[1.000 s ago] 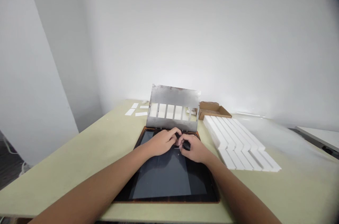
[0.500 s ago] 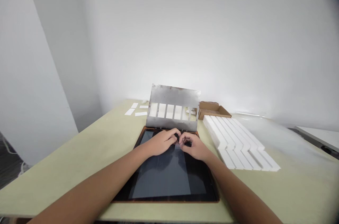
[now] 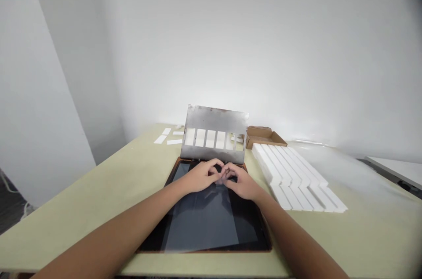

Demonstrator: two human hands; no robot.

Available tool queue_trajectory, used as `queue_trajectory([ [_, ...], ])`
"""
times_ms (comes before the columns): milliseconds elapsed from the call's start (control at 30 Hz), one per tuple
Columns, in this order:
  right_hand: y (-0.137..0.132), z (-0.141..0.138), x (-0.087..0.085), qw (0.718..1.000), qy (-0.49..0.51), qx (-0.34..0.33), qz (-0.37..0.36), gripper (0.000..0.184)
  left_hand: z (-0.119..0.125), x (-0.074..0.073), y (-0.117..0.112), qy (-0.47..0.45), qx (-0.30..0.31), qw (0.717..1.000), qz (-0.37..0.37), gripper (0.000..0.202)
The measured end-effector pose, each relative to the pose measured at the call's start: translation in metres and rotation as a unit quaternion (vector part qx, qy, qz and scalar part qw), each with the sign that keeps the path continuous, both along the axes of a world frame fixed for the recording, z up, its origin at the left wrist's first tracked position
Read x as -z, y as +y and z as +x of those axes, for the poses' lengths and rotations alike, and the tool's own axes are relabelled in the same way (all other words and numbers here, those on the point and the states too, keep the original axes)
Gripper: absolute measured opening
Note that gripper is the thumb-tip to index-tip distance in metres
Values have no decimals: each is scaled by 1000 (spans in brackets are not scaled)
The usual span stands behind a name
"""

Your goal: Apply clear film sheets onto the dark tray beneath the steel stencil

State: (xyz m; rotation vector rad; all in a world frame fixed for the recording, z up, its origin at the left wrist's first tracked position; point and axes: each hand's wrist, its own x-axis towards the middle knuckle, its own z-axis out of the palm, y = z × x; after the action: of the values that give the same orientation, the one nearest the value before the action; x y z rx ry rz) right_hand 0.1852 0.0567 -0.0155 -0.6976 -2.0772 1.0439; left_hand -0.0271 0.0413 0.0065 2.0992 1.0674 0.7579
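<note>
My left hand and my right hand meet over the far part of a glossy dark panel with an orange-brown rim. Both sets of fingertips are pinched together and touch each other. Whatever lies between them, if anything, is too small and hidden to make out. Faint reflections of the hands show on the panel's surface. Behind it, a grey metal plate with a row of rectangular cutouts leans upright along the panel's far edge. White shapes show through several cutouts.
Stacked white grooved strips lie to the right, in two stepped layers. A cardboard box sits behind them. Several flat white pieces rest at the back left of the pale yellow table. A wall rises behind.
The fingertips of both hands have come closer together and now touch. The whole view has shifted very slightly; the panel, plate and strips stay in place.
</note>
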Motion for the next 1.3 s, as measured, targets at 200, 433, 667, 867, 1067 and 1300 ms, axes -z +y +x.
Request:
queue_trajectory([
  [200,0,0,-3,999,14,10,-39,12,2,10,5,-56,21,998,-21,32],
  [433,3,3,-1,999,20,23,-34,16,0,11,3,-75,53,996,-21,54],
  [667,3,1,-1,997,39,5,-61,31,1,6,-1,-60,67,996,-9,65],
  [867,3,3,-1,1000,11,17,-21,38,0,9,1,-90,65,994,-21,71],
  [1067,2,6,-1,999,-31,-3,5,44,-3,11,7,-125,73,988,-54,70],
  [1300,-2,7,-2,998,-61,-35,1,60,-3,12,8,-124,58,989,-62,69],
])
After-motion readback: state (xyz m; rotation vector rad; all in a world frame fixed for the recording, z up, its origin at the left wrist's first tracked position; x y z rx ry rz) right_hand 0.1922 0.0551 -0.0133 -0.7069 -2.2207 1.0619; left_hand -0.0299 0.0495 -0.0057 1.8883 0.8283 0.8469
